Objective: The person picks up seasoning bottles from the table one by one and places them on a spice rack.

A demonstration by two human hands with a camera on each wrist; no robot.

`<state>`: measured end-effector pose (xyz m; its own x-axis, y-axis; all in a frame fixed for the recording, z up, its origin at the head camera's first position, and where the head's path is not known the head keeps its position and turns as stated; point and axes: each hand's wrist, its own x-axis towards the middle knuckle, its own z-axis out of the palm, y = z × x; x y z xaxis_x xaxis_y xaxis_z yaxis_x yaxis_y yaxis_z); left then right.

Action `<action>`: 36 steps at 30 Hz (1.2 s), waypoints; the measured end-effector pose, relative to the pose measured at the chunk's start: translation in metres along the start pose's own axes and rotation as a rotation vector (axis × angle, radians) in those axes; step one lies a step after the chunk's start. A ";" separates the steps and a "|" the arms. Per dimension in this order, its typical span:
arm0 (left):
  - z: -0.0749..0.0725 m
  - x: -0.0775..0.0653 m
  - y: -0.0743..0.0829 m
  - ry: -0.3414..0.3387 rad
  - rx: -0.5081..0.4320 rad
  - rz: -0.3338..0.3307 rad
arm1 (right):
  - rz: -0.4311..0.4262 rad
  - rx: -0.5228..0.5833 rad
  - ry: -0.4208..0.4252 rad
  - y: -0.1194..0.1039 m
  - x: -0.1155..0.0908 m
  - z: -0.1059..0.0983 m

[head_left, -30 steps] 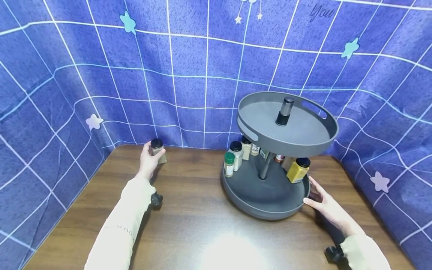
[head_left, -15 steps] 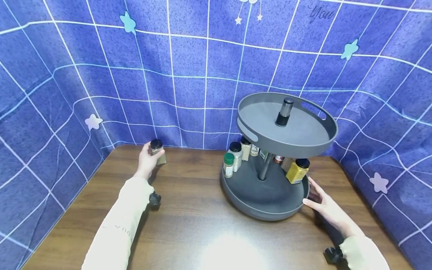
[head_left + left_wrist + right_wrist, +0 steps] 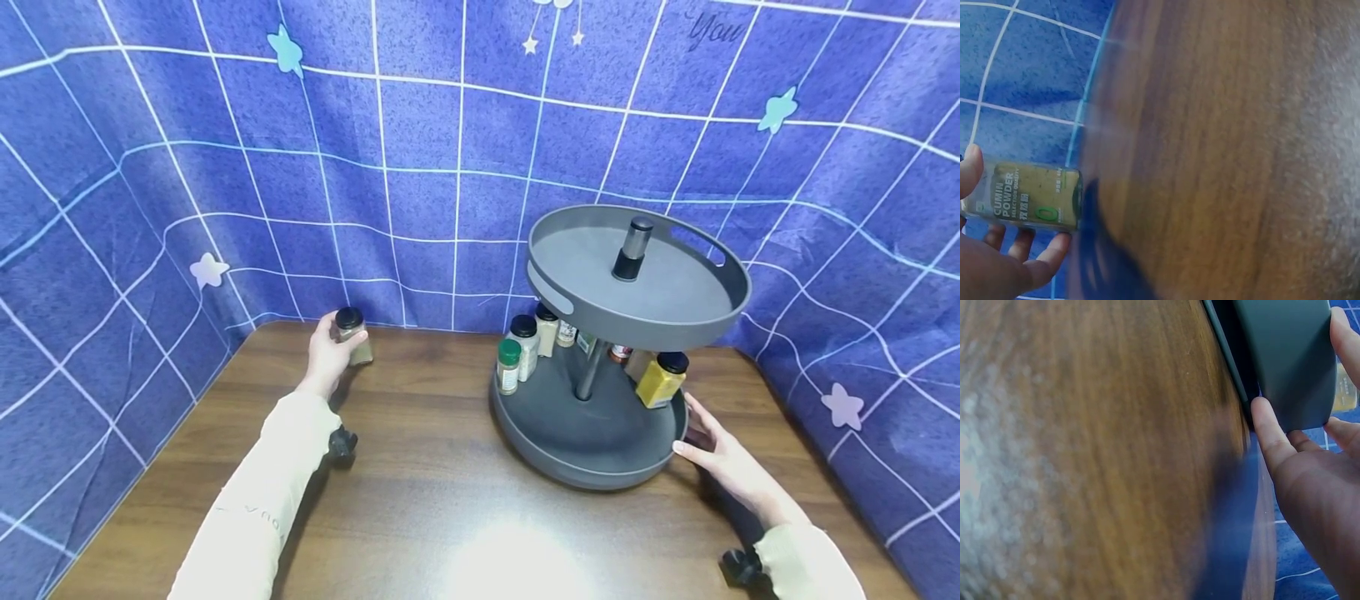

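Note:
At the table's far left, my left hand (image 3: 327, 358) grips a clear spice jar (image 3: 361, 351) with a black lid. Its label reads cumin powder in the left wrist view, where the jar (image 3: 1035, 195) sits between thumb and fingers, base right at the tabletop. Farther right stands a dark grey two-tier turntable rack (image 3: 585, 462). My right hand (image 3: 722, 457) rests against the outer wall of its lower tray, fingers spread; in the right wrist view the fingertips touch that tray wall (image 3: 1291, 362). No jar is in this hand.
Along the lower tray's rim stand a green-lidded jar (image 3: 508, 367), a black-lidded white jar (image 3: 524, 346), a yellow jar (image 3: 661, 382) and several others, partly hidden under the upper tray (image 3: 585, 250). A blue grid-patterned curtain (image 3: 420, 200) surrounds the wooden table (image 3: 420, 433).
Nearly still. The left forearm has shifted slightly left while the hand keeps its hold on the cumin jar. The right hand and the rack stay in place.

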<state>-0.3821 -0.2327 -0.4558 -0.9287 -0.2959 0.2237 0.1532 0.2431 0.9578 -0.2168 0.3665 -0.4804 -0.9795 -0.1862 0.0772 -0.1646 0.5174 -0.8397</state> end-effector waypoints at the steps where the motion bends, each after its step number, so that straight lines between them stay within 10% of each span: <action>1: 0.000 0.000 0.002 -0.004 -0.001 -0.004 | 0.001 -0.001 -0.001 0.000 0.000 0.000; 36: 0.022 -0.021 0.068 -0.181 0.177 0.080 | 0.009 -0.021 -0.008 -0.002 -0.001 0.000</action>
<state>-0.3591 -0.1897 -0.3990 -0.9638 -0.1027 0.2461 0.1820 0.4212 0.8885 -0.2156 0.3658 -0.4785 -0.9800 -0.1878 0.0656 -0.1583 0.5367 -0.8288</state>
